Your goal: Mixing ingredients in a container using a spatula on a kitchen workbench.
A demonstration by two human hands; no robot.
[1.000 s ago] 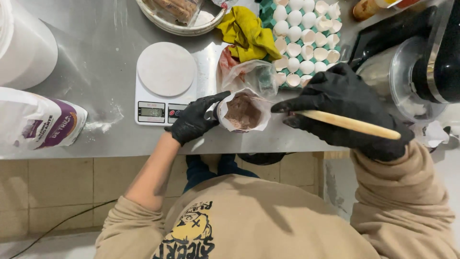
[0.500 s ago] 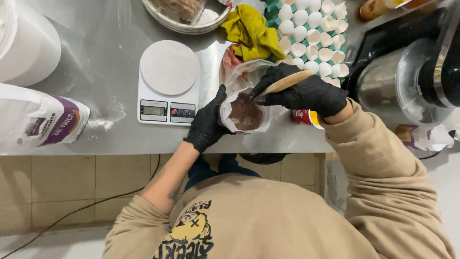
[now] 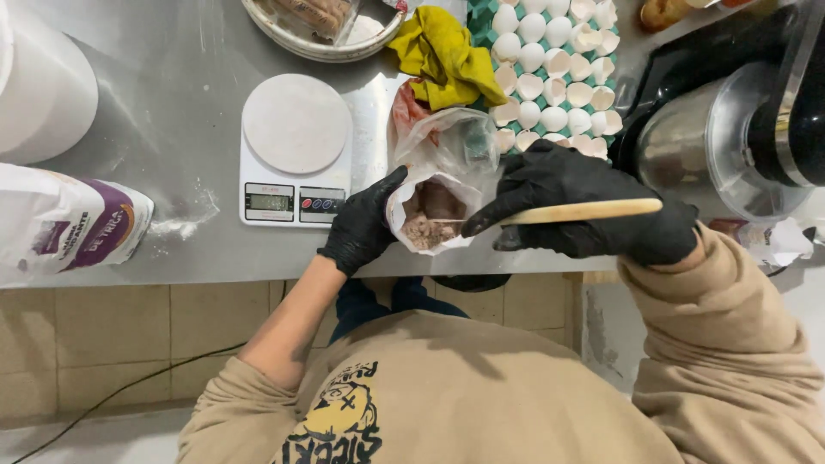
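Both hands wear black gloves. The left hand (image 3: 365, 225) curls with its thumb raised, forearm bare. The right hand (image 3: 584, 202) is closed in a grip, its sleeve reaching the wrist.

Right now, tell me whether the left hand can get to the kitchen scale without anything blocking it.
Probably yes. The left hand grips the plastic bag of brown powder right beside the kitchen scale, with bare steel counter between them. It would have to let go of the bag first.

flour bag (image 3: 69, 219): white-purple, lying far left | scale screen (image 3: 268, 202): grey rectangle | plastic bag (image 3: 434, 202): clear, centre
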